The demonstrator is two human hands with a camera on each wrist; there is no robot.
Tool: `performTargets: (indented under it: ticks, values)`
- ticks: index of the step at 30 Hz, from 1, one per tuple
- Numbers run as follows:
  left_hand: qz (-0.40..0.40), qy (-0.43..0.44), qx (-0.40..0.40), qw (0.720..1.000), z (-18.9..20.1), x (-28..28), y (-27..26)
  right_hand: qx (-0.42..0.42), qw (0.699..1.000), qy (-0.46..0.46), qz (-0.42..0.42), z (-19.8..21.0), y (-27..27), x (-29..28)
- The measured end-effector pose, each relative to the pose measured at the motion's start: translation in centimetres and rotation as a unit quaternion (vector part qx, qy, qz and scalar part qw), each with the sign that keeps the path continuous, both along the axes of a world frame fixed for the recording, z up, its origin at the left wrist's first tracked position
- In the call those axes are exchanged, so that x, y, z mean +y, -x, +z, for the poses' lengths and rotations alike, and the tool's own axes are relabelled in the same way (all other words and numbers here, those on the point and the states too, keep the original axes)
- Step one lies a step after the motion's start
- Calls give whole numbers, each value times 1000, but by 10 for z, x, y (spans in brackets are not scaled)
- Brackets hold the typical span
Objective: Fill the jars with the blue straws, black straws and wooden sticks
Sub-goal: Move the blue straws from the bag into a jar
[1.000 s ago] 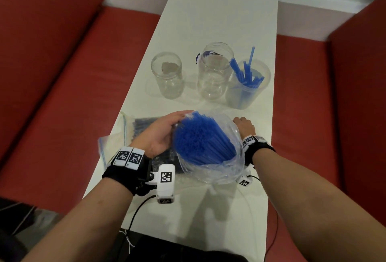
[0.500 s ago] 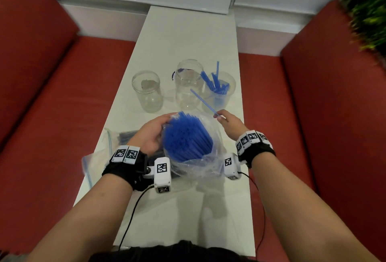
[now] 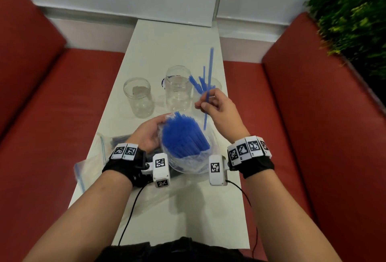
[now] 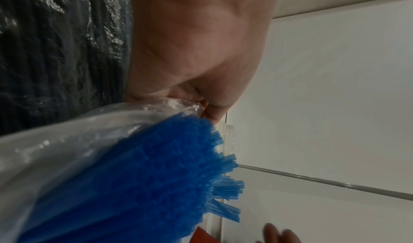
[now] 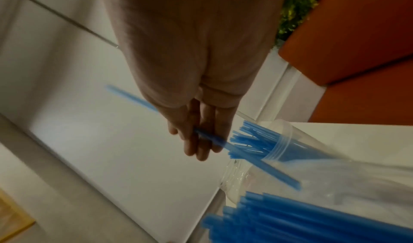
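My right hand (image 3: 211, 103) pinches one blue straw (image 3: 210, 69), held nearly upright just in front of the right jar (image 3: 217, 84), which holds several blue straws (image 5: 248, 140). My left hand (image 3: 149, 131) grips the rim of a clear plastic bag (image 3: 188, 163) packed with blue straws (image 3: 183, 136), mouth facing up. Two more glass jars stand on the white table (image 3: 177, 38): the middle one (image 3: 178, 88) and the left one (image 3: 137, 96), neither holding straws. A bag of black straws (image 4: 55, 52) lies under my left hand.
Red bench seats (image 3: 52, 126) flank the narrow table on both sides. A flat clear zip bag (image 3: 92, 163) lies at the table's left edge. Green plants (image 3: 355, 11) stand at the far right. Cables trail from my wrist cameras.
My right hand pulled one blue straw out of the bag and raised it, turning it upright in front of the right jar. The left hand stays on the bag.
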State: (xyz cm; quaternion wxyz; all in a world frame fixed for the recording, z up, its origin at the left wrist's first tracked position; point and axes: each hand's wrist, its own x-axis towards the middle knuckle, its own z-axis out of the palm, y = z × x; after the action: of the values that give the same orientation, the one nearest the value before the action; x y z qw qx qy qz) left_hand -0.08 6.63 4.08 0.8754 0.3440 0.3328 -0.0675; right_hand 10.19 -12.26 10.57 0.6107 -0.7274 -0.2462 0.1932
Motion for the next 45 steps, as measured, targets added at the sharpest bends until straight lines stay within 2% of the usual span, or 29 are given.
performTargets:
  ticks: [3, 5, 10, 15, 19, 24, 28, 32, 37, 40, 43, 45]
  values:
    - [2, 4, 7, 1000, 1, 1, 1, 4, 998, -65, 1, 8, 5, 0]
    - [9, 6, 12, 1000, 2, 1, 0, 5, 997, -74, 27, 10, 5, 4]
    - [3, 55, 6, 998, 4, -2, 3, -32, 997, 74, 18, -37, 25, 5]
    - [3, -1, 9, 1000, -2, -1, 5, -73, 993, 91, 14, -69, 38, -5]
    - [2, -10, 10, 1000, -3, -2, 3, -98, 989, 111, 17, -72, 40, -8]
    - [11, -23, -3, 1000, 2, 0, 0, -62, 990, 129, -1, -79, 44, -12]
    - [18, -18, 4, 1000, 4, -3, -1, -40, 983, 176, 28, -87, 46, -17]
    - [2, -14, 4, 1000, 4, -4, 0, -89, 972, 217, 23, -88, 42, -20]
    - [5, -15, -5, 1000, 5, -5, 2, -106, 966, 234, 19, -87, 41, -20]
    - [5, -30, -1, 1000, 5, -5, 3, -110, 969, 220, 26, -81, 38, -19]
    - [2, -29, -6, 1000, 7, -6, 2, -77, 983, 167, -1, -75, 34, -17]
    - [4, -28, -8, 1000, 9, -7, 2, -53, 984, 169, -2, -75, 33, -16]
